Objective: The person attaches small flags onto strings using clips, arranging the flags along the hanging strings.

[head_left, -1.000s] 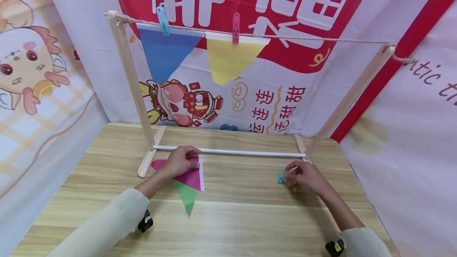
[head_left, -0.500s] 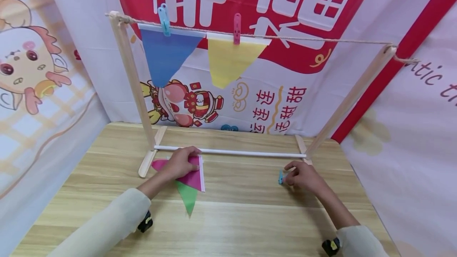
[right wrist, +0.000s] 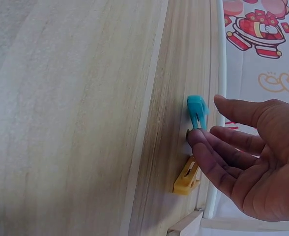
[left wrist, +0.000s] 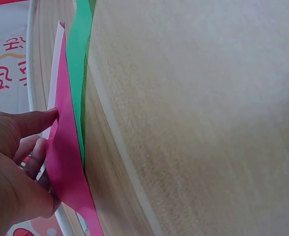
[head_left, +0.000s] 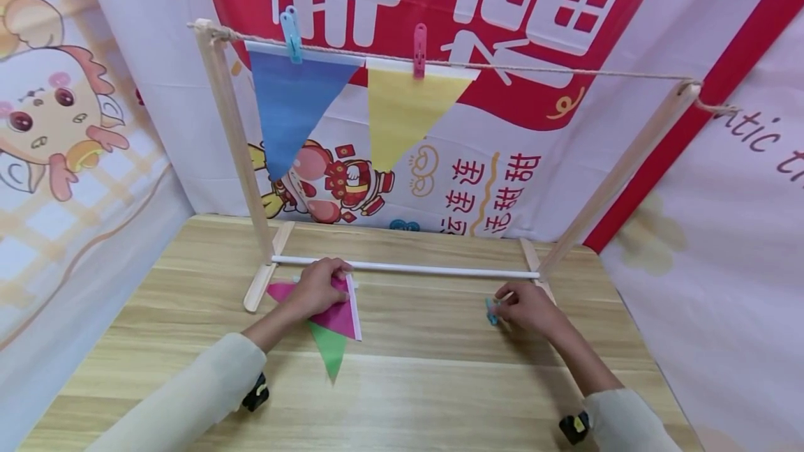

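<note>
My left hand (head_left: 320, 291) pinches a pink pennant (head_left: 336, 318) near its white-edged side, thumb and fingers on either face. Under it lies a green pennant (head_left: 329, 351), partly covered. In the left wrist view both flags stand out edge-on beside the fingers. At the right, my right hand (head_left: 530, 309) reaches down to a light-blue clothespin (head_left: 491, 312) on the table. The right wrist view shows a fingertip against this blue clothespin (right wrist: 197, 108), the upper digit held apart from the others. Just below those fingers lies a yellow clothespin (right wrist: 186, 178), hidden from the head view.
A wooden frame with two posts (head_left: 232, 131) carries a twine line (head_left: 534, 70) above the table (head_left: 402, 389). On it hang a blue pennant (head_left: 298, 103) and a yellow pennant (head_left: 408, 110), each clipped. A white rod (head_left: 427, 269) joins the frame's feet.
My right hand has shifted slightly left, and the blue clothespin has turned a little at its fingertips. The pink pennant's white edge tilts slightly. The hanging pennants' tips have swung lower.
</note>
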Demonstrator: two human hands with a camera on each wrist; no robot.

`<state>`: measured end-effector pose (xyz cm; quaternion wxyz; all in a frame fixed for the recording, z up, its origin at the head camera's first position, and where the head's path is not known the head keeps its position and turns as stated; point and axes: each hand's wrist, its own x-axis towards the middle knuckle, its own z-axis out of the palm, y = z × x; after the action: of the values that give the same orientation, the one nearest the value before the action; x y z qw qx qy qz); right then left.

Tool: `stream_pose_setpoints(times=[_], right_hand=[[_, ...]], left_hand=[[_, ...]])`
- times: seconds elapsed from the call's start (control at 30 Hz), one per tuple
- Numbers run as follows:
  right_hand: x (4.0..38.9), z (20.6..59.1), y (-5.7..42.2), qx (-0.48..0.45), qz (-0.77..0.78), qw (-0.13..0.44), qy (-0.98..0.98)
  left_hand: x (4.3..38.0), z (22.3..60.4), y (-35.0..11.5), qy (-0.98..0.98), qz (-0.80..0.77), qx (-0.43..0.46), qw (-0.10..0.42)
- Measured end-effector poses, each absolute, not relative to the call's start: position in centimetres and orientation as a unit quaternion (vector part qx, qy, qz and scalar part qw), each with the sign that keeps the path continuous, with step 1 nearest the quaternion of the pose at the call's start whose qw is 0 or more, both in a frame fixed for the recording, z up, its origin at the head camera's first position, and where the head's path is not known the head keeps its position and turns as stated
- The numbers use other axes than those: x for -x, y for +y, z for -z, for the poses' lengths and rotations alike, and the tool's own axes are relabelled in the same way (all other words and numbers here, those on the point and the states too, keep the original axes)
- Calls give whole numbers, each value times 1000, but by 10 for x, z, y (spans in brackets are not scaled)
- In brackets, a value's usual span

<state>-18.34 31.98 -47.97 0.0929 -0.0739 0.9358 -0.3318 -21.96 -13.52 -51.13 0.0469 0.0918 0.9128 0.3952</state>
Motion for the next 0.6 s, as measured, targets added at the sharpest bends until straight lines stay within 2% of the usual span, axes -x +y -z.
stream_pose_setpoints(times=[0.37,0.6], right_hand=[[194,478,309,70,303,93,946],[200,477,307,45,293,112,948]], left_hand=[[231,514,-141,907,-405,-101,60],[249,540,-150,899,-423,-108,42]])
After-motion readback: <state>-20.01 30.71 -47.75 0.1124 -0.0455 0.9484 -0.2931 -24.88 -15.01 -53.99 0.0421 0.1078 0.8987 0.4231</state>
